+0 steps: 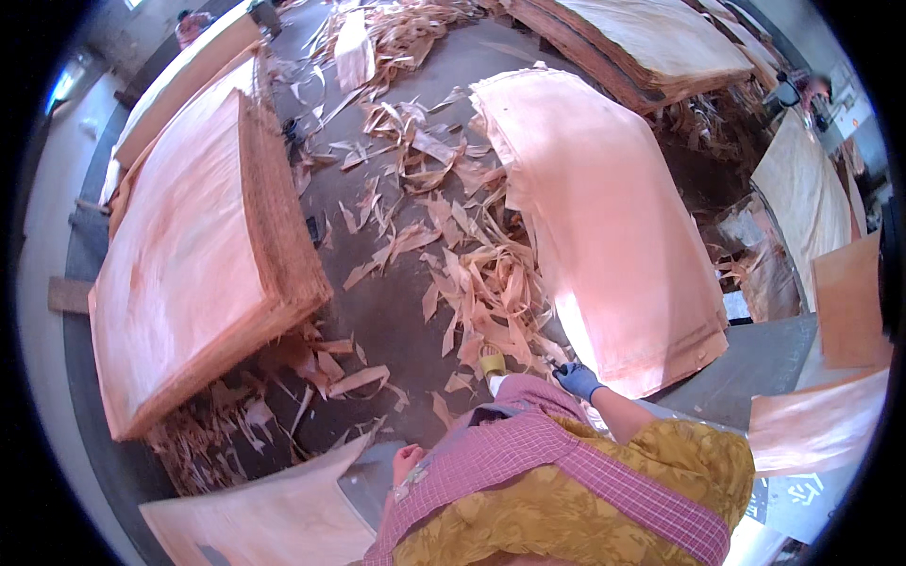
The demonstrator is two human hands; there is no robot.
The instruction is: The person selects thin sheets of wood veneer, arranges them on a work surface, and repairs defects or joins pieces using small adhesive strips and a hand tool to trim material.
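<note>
My right hand (578, 379), in a blue glove, is beside the near left edge of a stack of thin pinkish wood veneer sheets (613, 208). Its fingers are closed around a small dark object, too small to make out. My left hand (407, 463) is bare and held low by my side, its fingers curled in with nothing seen in them. Near it, a pale veneer sheet (274, 514) lies low at the left. Torn veneer strips (495, 283) are heaped on the floor along the stack's left side.
A thick veneer stack (179, 245) stands at the left, another (651, 42) at the far right. My yellow-green shoe (492, 360) is among the scraps. More scraps (387, 42) lie far ahead. Loose sheets (821, 424) are at the right. Another person (810, 90) is at the far right.
</note>
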